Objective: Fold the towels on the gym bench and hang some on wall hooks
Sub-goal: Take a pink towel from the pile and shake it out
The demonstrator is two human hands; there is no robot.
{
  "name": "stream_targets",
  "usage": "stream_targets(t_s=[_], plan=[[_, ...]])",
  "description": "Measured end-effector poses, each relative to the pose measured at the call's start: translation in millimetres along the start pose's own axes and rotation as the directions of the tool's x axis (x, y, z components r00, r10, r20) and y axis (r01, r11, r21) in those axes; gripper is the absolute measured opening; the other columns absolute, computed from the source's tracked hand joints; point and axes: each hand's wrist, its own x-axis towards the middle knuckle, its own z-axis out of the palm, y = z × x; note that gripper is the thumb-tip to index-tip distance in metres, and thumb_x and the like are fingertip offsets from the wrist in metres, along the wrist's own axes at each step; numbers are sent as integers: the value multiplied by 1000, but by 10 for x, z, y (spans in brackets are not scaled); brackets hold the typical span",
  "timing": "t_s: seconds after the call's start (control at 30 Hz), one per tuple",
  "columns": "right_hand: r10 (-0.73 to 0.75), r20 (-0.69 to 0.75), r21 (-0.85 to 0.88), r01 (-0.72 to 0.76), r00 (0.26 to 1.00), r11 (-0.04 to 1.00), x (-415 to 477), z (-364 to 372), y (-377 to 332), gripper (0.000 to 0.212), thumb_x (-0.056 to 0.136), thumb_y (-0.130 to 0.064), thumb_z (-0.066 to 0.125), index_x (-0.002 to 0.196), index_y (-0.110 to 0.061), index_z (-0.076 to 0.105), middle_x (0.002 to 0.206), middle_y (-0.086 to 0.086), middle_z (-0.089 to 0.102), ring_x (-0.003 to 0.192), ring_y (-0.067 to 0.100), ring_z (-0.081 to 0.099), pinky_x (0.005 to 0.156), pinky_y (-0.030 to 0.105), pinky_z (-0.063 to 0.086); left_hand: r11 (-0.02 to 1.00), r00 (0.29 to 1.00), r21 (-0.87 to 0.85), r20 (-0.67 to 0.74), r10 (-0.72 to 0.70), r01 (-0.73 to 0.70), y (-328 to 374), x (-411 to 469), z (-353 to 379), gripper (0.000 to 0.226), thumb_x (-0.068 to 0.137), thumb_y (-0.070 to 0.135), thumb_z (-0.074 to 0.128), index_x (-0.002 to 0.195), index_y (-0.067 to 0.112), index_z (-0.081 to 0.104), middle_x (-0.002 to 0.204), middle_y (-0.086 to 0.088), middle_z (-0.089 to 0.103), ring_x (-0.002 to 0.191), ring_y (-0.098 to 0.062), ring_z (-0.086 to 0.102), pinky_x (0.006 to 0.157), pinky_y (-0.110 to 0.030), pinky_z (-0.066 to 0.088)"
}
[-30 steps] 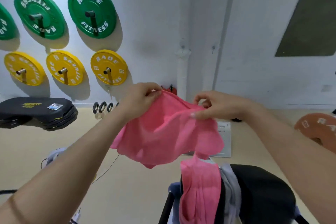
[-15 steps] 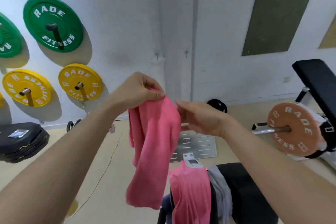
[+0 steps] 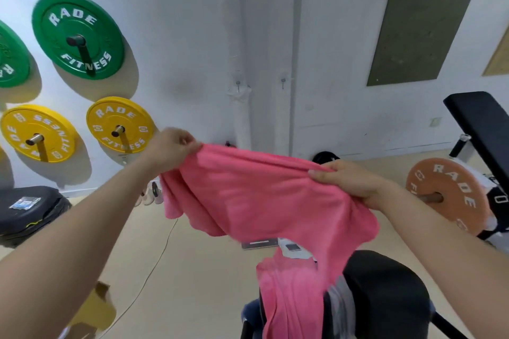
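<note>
Your left hand [image 3: 172, 150] pinches the towel [image 3: 264, 195] at its top edge, at about 10 o'clock from the middle of your view, with thumb and fingers curled tight on a bunch of cloth. Your right hand [image 3: 349, 183] grips the same edge at about 3 o'clock, thumb on top and fingers curled under the cloth.

The towel is pink and spread in the air between your two hands. Its top edge is pulled nearly straight and slopes a little down toward your right hand. The rest hangs below in loose folds.

The bench [image 3: 385, 292], black and padded, is under it at 5 o'clock. A second towel [image 3: 292, 297], also pink, is draped over the bench's near end at 6 o'clock, with a grey towel [image 3: 340, 303] just beside it on the right. The held towel's lowest corner overlaps the second towel in your view; you cannot tell whether they touch.

Four hooks [image 3: 237, 82] sit on the white wall [image 3: 179, 36] at 12 o'clock, two high and two lower. A green plate [image 3: 78, 36] hangs on the wall at 10 o'clock, with yellow plates [image 3: 119, 124] below it at 9 o'clock. An orange plate [image 3: 446, 195] stands at 3 o'clock, past your right wrist.
</note>
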Motion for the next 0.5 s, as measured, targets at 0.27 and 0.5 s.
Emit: stream_targets(t_s=[0.27, 0.5], plan=[[107, -234, 90, -88, 966, 992, 199, -275, 145, 20, 88, -16, 67, 103, -3, 69, 79, 11, 69, 59, 18, 61, 52, 24, 54, 982, 907, -85, 403, -124, 172, -587, -230, 549, 34, 86, -8, 45, 80, 18, 66, 76, -4, 66, 63, -15, 57, 50, -17, 44], [91, -471, -26, -117, 877, 993, 498, -402, 475, 11, 91, -10, 59, 98, -5, 66, 87, 12, 62, 70, 19, 54, 59, 26, 42, 914, 936, 404, 310, -167, 30, -649, -221, 915, 27, 76, 3, 50, 93, 14, 69, 97, -9, 65, 85, -26, 54, 68, -28, 40]])
